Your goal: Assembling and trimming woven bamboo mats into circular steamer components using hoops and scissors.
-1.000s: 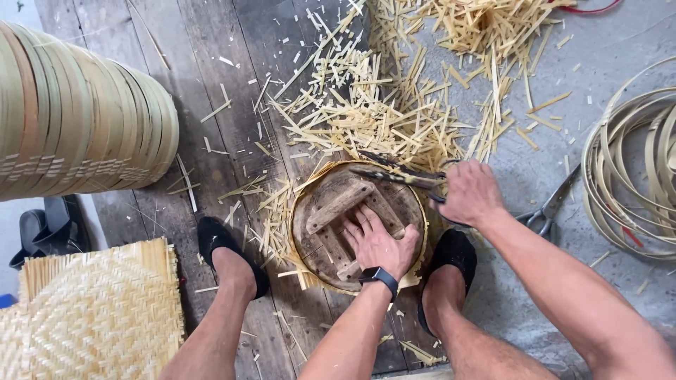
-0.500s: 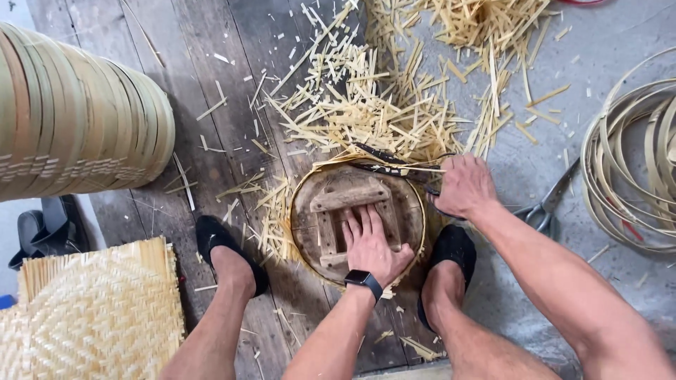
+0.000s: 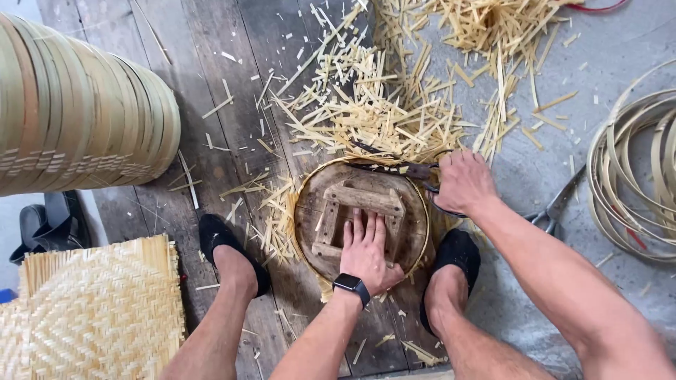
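Left hand (image 3: 366, 250) shifted, flat on round wooden form (image 3: 331, 204)

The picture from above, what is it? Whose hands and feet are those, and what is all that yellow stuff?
A camera on a person's head looks down at their own hands and feet. The left hand presses flat on a round wooden form ringed by a bamboo hoop. The right hand has its grip on dark shears at the hoop's far edge. The yellow stuff is cut bamboo strips on a plank floor. A woven mat, stacked hoops and coiled strips lie nearby.
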